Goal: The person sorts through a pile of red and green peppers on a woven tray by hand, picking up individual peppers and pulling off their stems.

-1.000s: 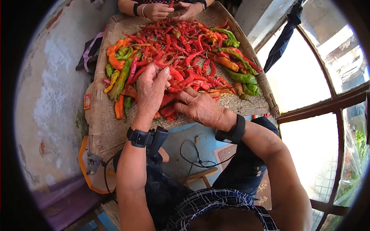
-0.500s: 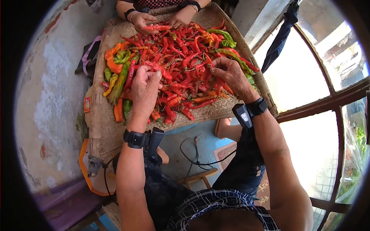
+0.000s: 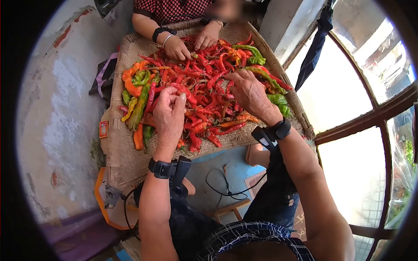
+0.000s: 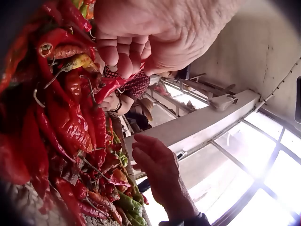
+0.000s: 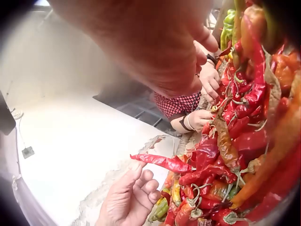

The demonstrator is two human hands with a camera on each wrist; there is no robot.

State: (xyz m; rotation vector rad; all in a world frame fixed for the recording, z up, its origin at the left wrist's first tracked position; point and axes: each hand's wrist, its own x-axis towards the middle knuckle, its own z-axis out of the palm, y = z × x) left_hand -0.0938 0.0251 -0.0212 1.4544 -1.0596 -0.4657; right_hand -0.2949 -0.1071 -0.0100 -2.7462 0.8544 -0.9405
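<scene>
My left hand (image 3: 169, 115) pinches a red chili pepper (image 5: 162, 162) between thumb and fingers, over the left part of the pile; the right wrist view shows the pepper's narrow end at the fingertips. Across from it, my right hand (image 3: 250, 93) hovers palm down at the right side of the red peppers (image 3: 207, 104), its fingers loosely bent. In the left wrist view nothing shows in that right hand. The heap, many of its peppers wrinkled, lies on a woven tray (image 3: 122, 157).
Opposite me, another person's two hands (image 3: 176, 48) reach into the far side of the heap. Green peppers (image 3: 140, 108) and orange ones (image 3: 131, 82) lie along the left; more green peppers (image 3: 278, 100) lie right. A window (image 3: 350, 169) stands right, a wall (image 3: 56, 108) left.
My right hand has moved from the near edge of the heap up to its right side, then slightly left. My left hand keeps its pepper. The other person's hands have gone down into the heap.
</scene>
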